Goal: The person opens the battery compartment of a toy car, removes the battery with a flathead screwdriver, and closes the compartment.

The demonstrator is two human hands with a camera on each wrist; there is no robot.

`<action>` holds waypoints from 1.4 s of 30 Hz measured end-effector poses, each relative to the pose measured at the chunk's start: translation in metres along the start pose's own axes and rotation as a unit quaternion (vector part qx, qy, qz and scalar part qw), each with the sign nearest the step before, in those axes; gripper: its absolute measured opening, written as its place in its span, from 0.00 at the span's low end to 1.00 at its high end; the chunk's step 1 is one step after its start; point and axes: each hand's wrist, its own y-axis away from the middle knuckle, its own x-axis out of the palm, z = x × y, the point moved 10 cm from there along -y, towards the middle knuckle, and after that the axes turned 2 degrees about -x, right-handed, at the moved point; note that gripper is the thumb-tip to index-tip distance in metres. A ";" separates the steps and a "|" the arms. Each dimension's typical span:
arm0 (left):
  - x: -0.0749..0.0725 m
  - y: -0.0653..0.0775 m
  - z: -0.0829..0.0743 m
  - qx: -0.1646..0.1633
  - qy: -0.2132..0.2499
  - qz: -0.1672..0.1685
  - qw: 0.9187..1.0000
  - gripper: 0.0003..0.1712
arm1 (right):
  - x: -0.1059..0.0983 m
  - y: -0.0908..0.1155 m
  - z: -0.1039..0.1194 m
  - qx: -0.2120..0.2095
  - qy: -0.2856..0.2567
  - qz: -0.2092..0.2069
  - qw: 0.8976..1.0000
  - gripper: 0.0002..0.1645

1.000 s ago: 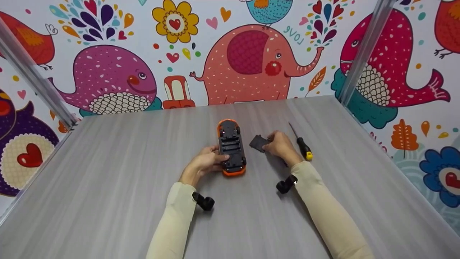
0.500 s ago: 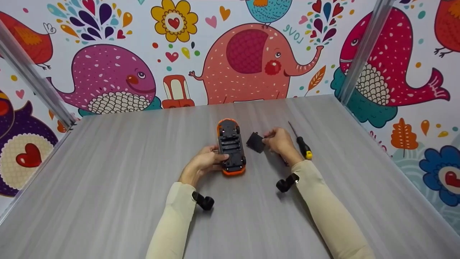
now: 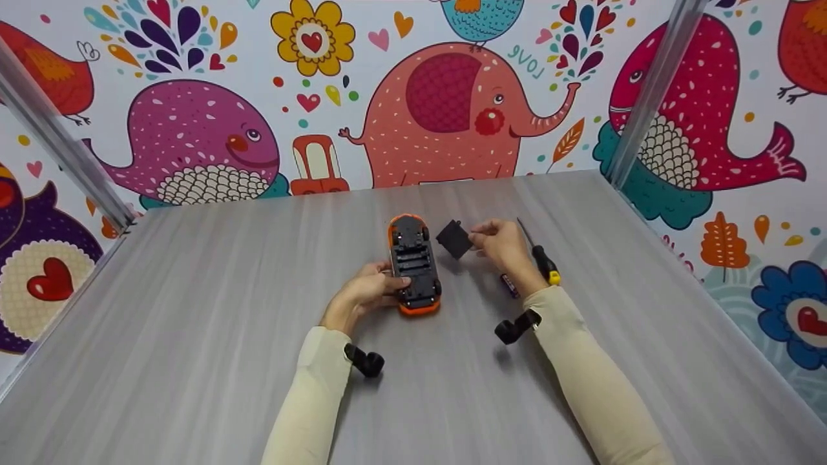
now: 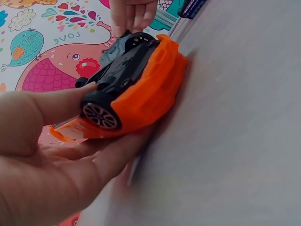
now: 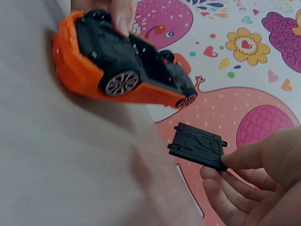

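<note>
An orange toy car lies wheels up near the middle of the table, its black underside showing an uncovered slotted battery compartment. My left hand grips it from the left, thumb on the underside and fingers beneath the body, as the left wrist view shows. Just right of the car, my right hand pinches a black battery cover by one edge between thumb and fingers. Small tabs stick out from the cover's edges. In the head view the cover is beside the car, apart from it.
A screwdriver with a black and yellow handle lies right of my right hand. A dark battery lies partly hidden under my right wrist. A wall with printed animals stands behind the grey table.
My right hand has raised the battery cover and shifted it slightly left and away from me, turning it. More of the battery now shows. The left hand and car have hardly moved.
</note>
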 end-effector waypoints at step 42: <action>-0.002 -0.001 0.002 -0.010 -0.004 0.005 1.000 0.32 | 0.029 0.030 0.061 -0.145 0.014 0.039 0.989 0.08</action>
